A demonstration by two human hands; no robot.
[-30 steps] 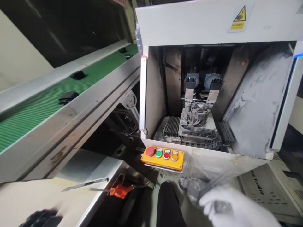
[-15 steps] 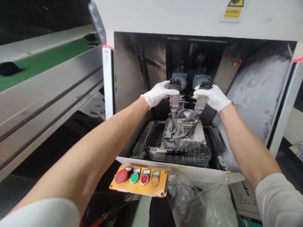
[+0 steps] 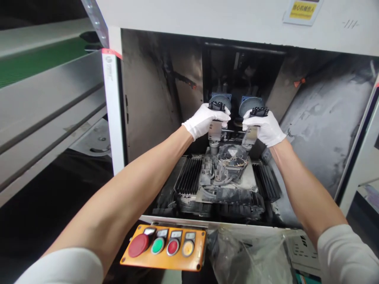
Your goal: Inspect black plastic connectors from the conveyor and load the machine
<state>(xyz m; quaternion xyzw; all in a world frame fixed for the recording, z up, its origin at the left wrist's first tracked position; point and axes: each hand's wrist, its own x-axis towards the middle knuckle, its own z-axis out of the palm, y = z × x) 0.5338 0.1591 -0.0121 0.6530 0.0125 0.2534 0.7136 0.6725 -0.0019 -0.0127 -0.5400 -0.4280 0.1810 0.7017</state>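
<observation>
My left hand [image 3: 209, 118], in a white glove, is closed around a black ribbed block [image 3: 216, 105] on top of a metal holder [image 3: 215, 131]. My right hand [image 3: 265, 127], gloved too, grips a matching black part [image 3: 259, 112] over the second metal holder [image 3: 250, 136]. Both holders rise from a dusty mechanism [image 3: 232, 163] inside the machine. Behind my hands stand two round grey discs [image 3: 251, 105] on blue plates. Fingers cover the lower part of each black block, so what it is cannot be made out.
An orange control panel [image 3: 164, 260] with a red emergency button and several smaller buttons juts out below the opening. Black bellows [image 3: 189, 176] flank the mechanism. Clear plastic sheeting [image 3: 251, 256] hangs at the front. A green conveyor [image 3: 44, 59] runs along the left.
My view has shifted slightly, moving the panel lower in the picture. Both hands stay at the holders; their fingers now wrap further around the black parts.
</observation>
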